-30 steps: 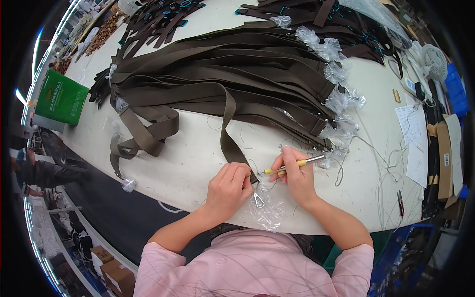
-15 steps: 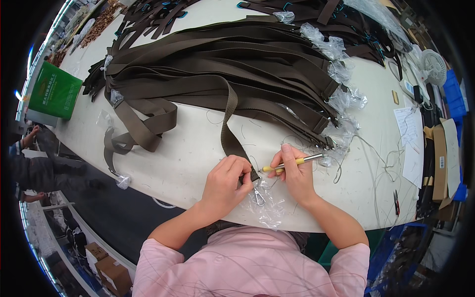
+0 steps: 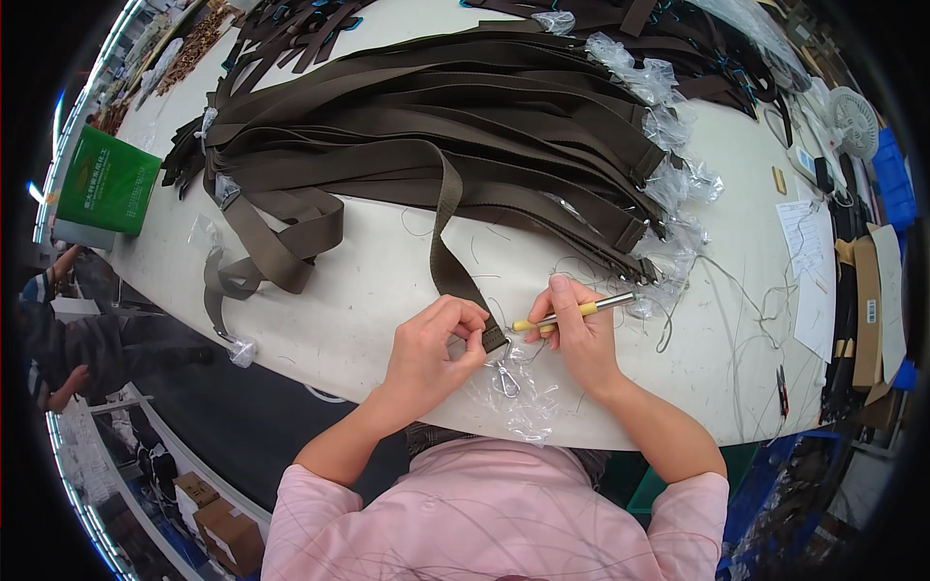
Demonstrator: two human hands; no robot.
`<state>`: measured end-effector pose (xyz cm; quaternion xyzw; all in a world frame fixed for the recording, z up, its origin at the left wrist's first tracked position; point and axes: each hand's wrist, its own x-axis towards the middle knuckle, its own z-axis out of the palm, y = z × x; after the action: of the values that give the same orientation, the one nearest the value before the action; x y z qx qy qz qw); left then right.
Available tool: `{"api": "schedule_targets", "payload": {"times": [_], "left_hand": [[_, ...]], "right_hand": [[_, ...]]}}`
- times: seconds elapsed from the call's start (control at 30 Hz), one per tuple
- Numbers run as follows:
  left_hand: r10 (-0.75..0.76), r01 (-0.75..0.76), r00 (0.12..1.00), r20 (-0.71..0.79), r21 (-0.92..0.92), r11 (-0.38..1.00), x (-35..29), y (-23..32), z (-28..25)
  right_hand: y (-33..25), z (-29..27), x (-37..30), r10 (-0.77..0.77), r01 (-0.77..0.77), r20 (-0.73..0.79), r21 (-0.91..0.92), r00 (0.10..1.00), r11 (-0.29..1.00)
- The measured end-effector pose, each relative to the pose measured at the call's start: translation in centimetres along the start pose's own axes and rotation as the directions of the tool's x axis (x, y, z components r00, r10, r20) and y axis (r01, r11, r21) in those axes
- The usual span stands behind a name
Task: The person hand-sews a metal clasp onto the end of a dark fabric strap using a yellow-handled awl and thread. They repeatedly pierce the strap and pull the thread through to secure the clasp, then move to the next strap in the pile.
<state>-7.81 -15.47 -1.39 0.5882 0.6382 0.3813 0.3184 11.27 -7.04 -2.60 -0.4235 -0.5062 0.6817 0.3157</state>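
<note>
Dark strap (image 3: 456, 278): end near centre, toward five o'clock; pinched at nine by left hand (image 3: 431, 346), fingertips closed, seemingly to steady it | yellow-gripped tool (image 3: 605, 304): held by right hand (image 3: 578, 339) at three, fingers curled | strap bundle (image 3: 426, 126): laid at twelve, within reach

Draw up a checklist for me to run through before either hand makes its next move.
1. Left hand at the end of the dark strap: ok, fingers at its edge.
2. Yellow and silver pen-like tool in the right hand: ok, held.
3. Tool clear of the strap: cannot tell, its near end is very close.
4. Metal clasp free of both hands: ok.
5. Clear plastic away from the clasp: not ok, it lies around it.
6. Snips away from both hands: ok, off to the right.
</note>
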Motion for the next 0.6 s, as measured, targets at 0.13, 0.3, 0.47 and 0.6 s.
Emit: {"api": "schedule_targets", "payload": {"times": [0.13, 0.3, 0.47, 0.6], "left_hand": [[-0.056, 0.058, 0.998, 0.036, -0.068, 0.996, -0.05, -0.30, -0.28], [-0.072, 0.077, 0.996, 0.045, -0.109, 0.991, -0.03, -0.25, -0.46], [-0.043, 0.045, 0.999, 0.022, -0.103, 0.994, 0.01, -0.26, -0.33], [-0.022, 0.021, 1.000, -0.005, -0.092, 0.996, -0.15, -0.56, -0.14]], "right_hand": [[-0.06, 0.24, 0.05, -0.012, 0.012, -0.003, -0.004, 1.000, 1.000], [-0.12, 0.49, 0.13, -0.007, 0.008, 0.014, -0.060, 1.000, 0.998], [0.03, 0.47, 0.17, -0.011, 0.013, 0.025, -0.086, 1.000, 0.996], [0.09, 0.53, 0.19, -0.005, 0.006, 0.010, -0.096, 1.000, 0.995]]}}
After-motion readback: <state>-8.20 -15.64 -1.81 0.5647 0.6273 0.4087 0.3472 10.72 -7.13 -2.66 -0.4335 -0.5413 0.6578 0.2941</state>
